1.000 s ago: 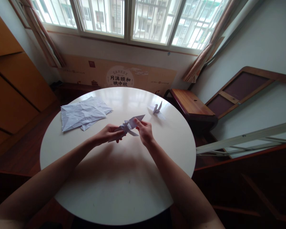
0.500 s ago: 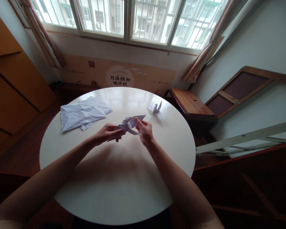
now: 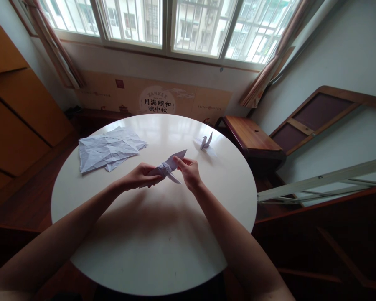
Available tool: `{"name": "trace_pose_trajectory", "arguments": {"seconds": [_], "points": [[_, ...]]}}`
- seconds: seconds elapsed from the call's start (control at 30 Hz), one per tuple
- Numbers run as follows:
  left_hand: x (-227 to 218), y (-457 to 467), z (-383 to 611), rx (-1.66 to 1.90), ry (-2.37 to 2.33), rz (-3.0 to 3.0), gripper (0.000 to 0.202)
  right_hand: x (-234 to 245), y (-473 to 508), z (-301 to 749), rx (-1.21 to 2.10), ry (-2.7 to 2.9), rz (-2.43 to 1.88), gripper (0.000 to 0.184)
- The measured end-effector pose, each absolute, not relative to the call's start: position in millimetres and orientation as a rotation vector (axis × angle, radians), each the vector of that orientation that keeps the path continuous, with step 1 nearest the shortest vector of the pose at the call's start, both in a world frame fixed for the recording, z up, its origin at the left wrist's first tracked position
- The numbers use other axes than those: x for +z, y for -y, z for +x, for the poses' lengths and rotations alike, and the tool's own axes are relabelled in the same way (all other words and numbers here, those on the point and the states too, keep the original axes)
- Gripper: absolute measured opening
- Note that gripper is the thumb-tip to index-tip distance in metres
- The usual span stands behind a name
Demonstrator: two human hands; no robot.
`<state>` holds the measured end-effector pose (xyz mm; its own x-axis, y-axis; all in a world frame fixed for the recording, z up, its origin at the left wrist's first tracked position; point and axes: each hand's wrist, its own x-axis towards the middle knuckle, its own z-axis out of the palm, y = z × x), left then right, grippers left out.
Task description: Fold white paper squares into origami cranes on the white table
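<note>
Above the middle of the round white table (image 3: 150,246), both hands hold a folded paper crane (image 3: 164,169) made of pale paper. My left hand (image 3: 140,175) is closed on its left part, with the fingers partly hidden beneath the paper. My right hand (image 3: 188,170) pinches the wing that points up and right, thumb on top. A narrow folded point sticks out at the lower right, between the hands. Farther back on the right stands a second paper crane (image 3: 206,143), touched by neither hand.
Several creased paper sheets (image 3: 109,149) lie in a loose pile at the table's back left. A wooden stool (image 3: 252,133) stands beyond the table's right edge. A printed cardboard panel (image 3: 207,98) leans under the window.
The crane in my hands has turned slightly, its lower point swinging downward and the right wing tip shifting left. My right hand has moved a little left along the wing.
</note>
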<state>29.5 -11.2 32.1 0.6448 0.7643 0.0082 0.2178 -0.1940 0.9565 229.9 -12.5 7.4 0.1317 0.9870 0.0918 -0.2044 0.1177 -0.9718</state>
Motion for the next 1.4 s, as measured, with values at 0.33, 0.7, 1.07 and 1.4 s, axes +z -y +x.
{"name": "trace_pose_trajectory", "arguments": {"seconds": [0.33,0.7,1.07,1.4], "points": [[29.5,4.9,25.7,0.582,-0.773,1.698,0.031,0.4,7.9,232.6,1.203,0.963,-0.97,0.038],[5.1,-19.9,18.2,0.915,-0.868,1.355,0.041,11.4,-2.7,262.2,1.28,0.559,-1.031,0.027],[-5.7,-27.6,20.6,0.946,-0.968,1.384,0.039,51.9,-22.1,348.2,0.91,0.291,-1.07,0.005],[-6.0,-28.6,22.3,0.925,-0.968,1.406,0.038,38.7,-38.7,414.9,0.768,0.001,-1.171,0.013]]}}
